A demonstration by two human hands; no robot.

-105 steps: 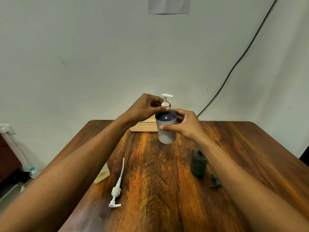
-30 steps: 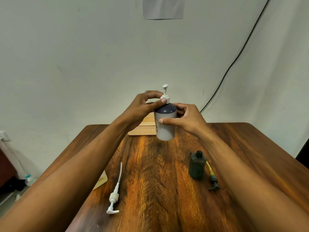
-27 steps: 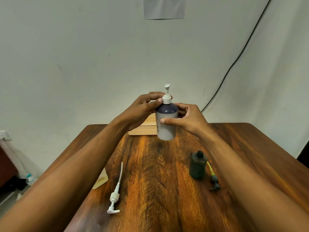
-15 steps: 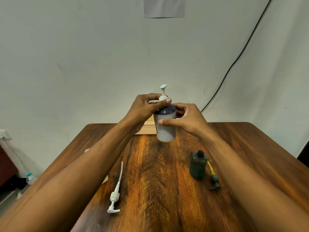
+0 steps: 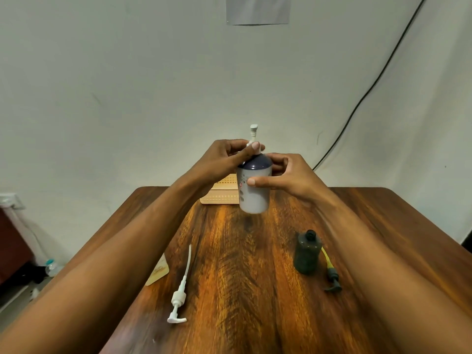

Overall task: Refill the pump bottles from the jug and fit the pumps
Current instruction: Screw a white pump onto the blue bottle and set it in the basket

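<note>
I hold a white bottle [image 5: 254, 198] with a dark blue shoulder in the air above the far half of the wooden table [image 5: 242, 277]. My right hand [image 5: 288, 177] grips its body from the right. My left hand [image 5: 224, 159] pinches the collar of the white pump [image 5: 253, 132] that sits in the bottle's neck. A small dark bottle [image 5: 306, 252] stands open-necked at the right, with its dark pump [image 5: 332, 279] and yellow tube lying beside it. Another white pump [image 5: 180, 290] with a long tube lies on the table at the left. No jug is in view.
A pale perforated board [image 5: 222, 191] lies at the table's far edge behind the bottle. A tan card [image 5: 159, 272] sticks out under my left forearm. A black cable [image 5: 370, 88] runs down the wall at the right.
The pump head has turned from pointing right to pointing away as my left fingers twisted the collar. The bottle rose slightly off the table and stays held in both hands.
</note>
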